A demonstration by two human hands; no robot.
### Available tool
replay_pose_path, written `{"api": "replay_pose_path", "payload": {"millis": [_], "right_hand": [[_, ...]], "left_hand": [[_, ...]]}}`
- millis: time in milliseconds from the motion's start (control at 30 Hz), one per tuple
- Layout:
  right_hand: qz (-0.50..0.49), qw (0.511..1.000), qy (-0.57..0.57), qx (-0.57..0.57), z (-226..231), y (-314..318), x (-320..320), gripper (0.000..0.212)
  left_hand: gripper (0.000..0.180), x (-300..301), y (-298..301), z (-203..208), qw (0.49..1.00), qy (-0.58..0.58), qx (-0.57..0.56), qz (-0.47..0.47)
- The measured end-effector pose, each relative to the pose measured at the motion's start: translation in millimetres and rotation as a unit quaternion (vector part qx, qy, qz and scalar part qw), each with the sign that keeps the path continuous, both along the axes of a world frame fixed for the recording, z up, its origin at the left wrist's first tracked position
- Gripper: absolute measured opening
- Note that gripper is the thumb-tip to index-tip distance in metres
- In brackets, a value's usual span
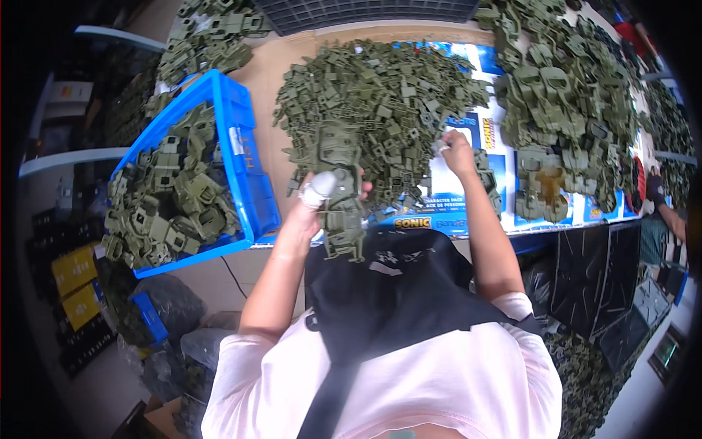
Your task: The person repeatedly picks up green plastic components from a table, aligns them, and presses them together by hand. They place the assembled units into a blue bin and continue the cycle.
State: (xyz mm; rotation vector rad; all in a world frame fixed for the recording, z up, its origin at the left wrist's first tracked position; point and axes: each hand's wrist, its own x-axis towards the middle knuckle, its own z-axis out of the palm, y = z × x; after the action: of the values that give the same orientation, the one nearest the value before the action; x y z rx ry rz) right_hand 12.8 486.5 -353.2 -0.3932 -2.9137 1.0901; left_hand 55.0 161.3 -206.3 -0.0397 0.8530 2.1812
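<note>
Light shirt (439,384) is nearest the cam in head view, w/ a black apron (395,293) over its front, just below the bench edge.

L hand (311,199) grips a long olive frame (344,219): thumb, w/ a white cover (319,189), lies across its face, fingertips show at its R side. So the frame sits within L hand's grasp, approx. upright in view; upper end in front of the small pcs pile (380,95), lower end sticking out past the hand twd the apron. Whether the frame's upper end touches the pile, can't tell.

R hand (458,154) is out to the R of the frame, well apart from it, at the R edge of the small pcs pile. Thumb + fingers drawn tog., white wrap (440,145) at the tips; can't tell if a pc. is pinched there.

L of L hand: blue bin (238,121), tilted in view, w/ bigger olive pcs (172,205) inside. R of R hand: heap of large olive shells (552,95) on blue/white printed sheet (450,179). Cardboard (265,121) shows b/w bin + pile. Dark grid tray (365,13) at top ctr. Far R: another person's arm (670,219).
</note>
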Motion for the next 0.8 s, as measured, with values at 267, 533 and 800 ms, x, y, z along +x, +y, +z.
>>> {"api": "replay_pose_path", "payload": {"millis": [267, 533, 800], "right_hand": [[0.005, 0.998, 0.023, 0.063, 20.5, -10.4, 6.8, 0.021], [0.200, 0.958, 0.115, -0.170, 189.9, -57.6, 80.4, 0.028], [0.290, 0.954, 0.071, 0.027, 210.8, -68.8, 93.5, 0.032]], "left_hand": [[0.097, -0.4, -6.4, -28.4, 0.969, -0.006, -0.248, 0.018], [0.071, 3.5, 30.5, 50.2, 0.962, 0.069, -0.259, -0.045], [0.063, 7.2, 34.4, 36.8, 0.922, 0.175, -0.298, -0.173]]}}
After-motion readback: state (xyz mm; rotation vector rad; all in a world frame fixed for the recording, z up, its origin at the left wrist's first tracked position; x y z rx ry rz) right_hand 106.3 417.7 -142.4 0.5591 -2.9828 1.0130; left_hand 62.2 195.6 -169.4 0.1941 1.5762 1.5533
